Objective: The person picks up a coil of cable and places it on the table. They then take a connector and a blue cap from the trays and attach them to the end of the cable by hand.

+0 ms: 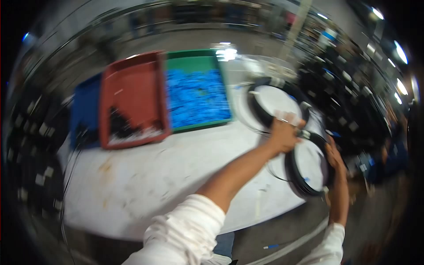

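Two coils of black cable rest at the right end of the white table (176, 181). My left hand (285, 132) reaches across to where the coils meet, its fingers spread between the farther coil (260, 110) and the nearer coil (293, 172). Motion blur hides whether it grips either one. At the right outer side of the nearer coil is my right hand (334, 154), with its fingers stretched along the cable. A loose cable end trails on the table left of the nearer coil.
On the table's far side stand a green tray (198, 54) of blue pieces (194, 97), a red tray (137, 84) with black and white pieces, and a blue tray (86, 101). Many black cable bundles (349, 101) hang at the right, more (35, 145) at the left.
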